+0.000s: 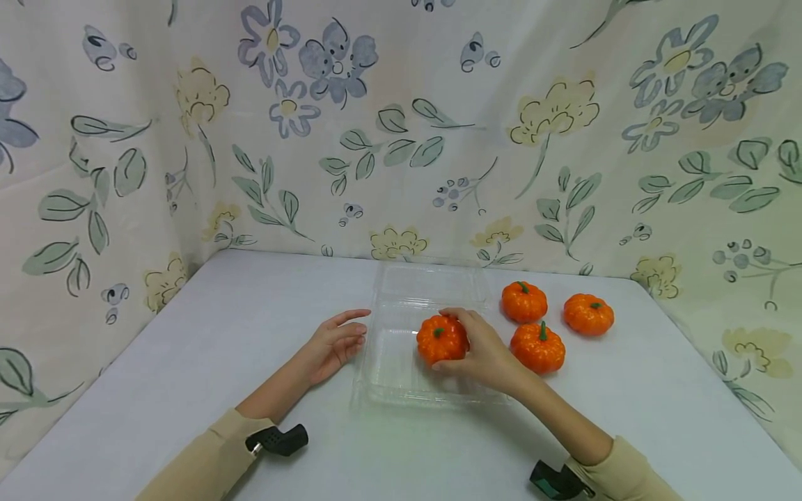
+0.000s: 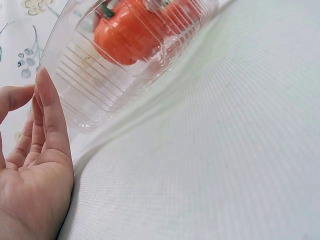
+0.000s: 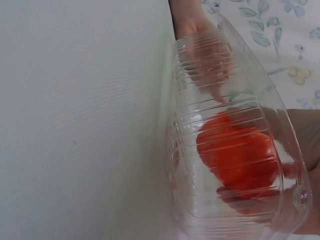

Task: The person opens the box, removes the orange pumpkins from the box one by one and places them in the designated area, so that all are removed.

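A small orange pumpkin (image 1: 441, 340) with a green stem is in the grip of my right hand (image 1: 485, 353), thumb on its near side and fingers on its far side. It sits low within the clear plastic container (image 1: 388, 386). Through the ribbed wall in the right wrist view, the pumpkin (image 3: 235, 155) shows with fingertips against it. At the container's left side, my left hand (image 1: 335, 346) rests with loosely bent fingers and holds nothing. In the left wrist view, its fingertips come right up to the container wall (image 2: 90, 85).
Just right of the container stand three more orange pumpkins: one at the back (image 1: 523, 302), one in front (image 1: 539, 348) and one farther right (image 1: 588, 314). The container's raised lid (image 1: 432, 282) lies back toward the floral curtain (image 1: 401, 174) behind the white table (image 1: 250, 313).
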Motion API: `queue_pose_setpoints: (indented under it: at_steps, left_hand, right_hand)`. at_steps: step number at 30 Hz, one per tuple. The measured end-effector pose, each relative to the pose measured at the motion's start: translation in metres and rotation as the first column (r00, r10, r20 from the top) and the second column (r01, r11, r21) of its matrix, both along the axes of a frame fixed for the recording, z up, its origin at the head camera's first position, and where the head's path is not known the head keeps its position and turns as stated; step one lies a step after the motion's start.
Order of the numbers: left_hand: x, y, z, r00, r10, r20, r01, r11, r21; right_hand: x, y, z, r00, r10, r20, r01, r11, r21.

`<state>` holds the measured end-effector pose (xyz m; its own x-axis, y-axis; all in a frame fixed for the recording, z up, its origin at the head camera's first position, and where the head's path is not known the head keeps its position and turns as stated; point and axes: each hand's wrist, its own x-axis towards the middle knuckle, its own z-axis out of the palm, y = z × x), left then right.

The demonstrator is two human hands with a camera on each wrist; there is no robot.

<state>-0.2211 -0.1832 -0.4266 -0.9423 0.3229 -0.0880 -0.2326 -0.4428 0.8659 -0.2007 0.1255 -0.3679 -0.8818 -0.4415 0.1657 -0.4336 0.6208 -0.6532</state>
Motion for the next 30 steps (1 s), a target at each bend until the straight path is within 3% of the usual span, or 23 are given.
queue_pose_setpoints:
  at_steps: [17,30]
  left_hand:
    - [-0.001,0.000,-0.001,1.000,0.007,0.006,-0.007,1.000,0.006]
    - [0.000,-0.002,-0.003,0.999,-0.039,-0.021,0.039,0.999,0.010]
  right_hand:
    - [0.008,0.009,0.010,0.998,0.053,0.014,-0.052,0.995,-0.083]
    - [0.013,0.021,0.013,0.998,0.036,0.045,-0.031,0.993,-0.114]
